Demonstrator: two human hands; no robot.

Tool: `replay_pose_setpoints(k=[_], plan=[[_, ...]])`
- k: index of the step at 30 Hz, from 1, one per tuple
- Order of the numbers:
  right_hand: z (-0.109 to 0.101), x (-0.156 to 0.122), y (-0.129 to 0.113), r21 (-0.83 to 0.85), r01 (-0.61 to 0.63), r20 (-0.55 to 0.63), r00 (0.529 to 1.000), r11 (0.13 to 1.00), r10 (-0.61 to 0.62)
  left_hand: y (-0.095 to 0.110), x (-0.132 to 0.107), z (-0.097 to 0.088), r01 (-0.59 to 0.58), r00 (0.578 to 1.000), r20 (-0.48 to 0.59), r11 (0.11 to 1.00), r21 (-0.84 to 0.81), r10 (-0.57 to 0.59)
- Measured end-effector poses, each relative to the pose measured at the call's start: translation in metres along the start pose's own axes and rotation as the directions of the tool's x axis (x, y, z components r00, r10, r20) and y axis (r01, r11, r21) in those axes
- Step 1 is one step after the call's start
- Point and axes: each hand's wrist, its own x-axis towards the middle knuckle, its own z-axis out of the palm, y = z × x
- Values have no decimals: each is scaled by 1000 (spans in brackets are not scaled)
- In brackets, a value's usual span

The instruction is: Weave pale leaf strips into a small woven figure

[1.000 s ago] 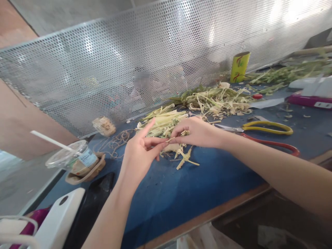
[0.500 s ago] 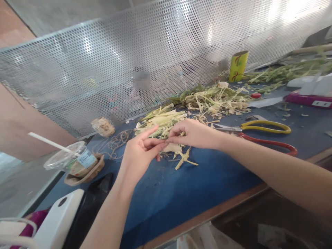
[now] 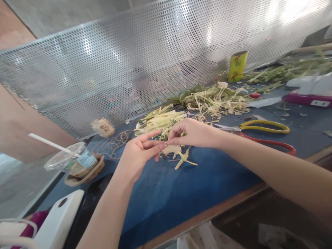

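My left hand [image 3: 138, 152] and my right hand [image 3: 186, 133] meet fingertip to fingertip over the blue table. Each hand pinches with thumb and finger; whatever lies between the tips is too small to make out. The left index finger stretches out above the pinch. Just beyond the hands lies a bundle of pale yellow-green husks [image 3: 162, 119], with small green sprigs [image 3: 166, 129] partly hidden behind the right hand. Beneath the fingers rest a pale husk scrap [image 3: 172, 149] and a twisted dry strip of husk [image 3: 184, 159].
Scissors [image 3: 264, 127] with one yellow and one red handle lie beyond the right forearm. Leftward are loose twine [image 3: 116, 143], a lidded plastic cup [image 3: 80, 155] with straw and a white power bank-like block [image 3: 59, 219]. Dried husks [image 3: 215, 100] heap against the perforated metal screen [image 3: 109, 69].
My left hand has shifted very slightly, its index finger now lower and flatter. Both pinches stay together in about the same place.
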Motion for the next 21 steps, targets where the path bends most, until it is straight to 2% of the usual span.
replay_pose_setpoints(k=[6, 11, 17, 21], plan=[[-2, -3, -3, 74, -16, 16, 1000, 997, 15, -2, 2, -2, 71, 997, 36, 994, -82, -68], [0, -4, -6, -1, 7, -24, 1000, 1000, -7, -1, 2, -3, 103, 993, 60, 994, -24, -101], [1, -3, -8, -119, -10, -47, 999, 993, 4, 2, -1, 0, -18, 999, -44, 999, 29, 19], [0, -1, -5, -137, -15, -19, 1000, 991, 13, 1, -1, 2, -27, 998, -56, 1000, -2, 27]])
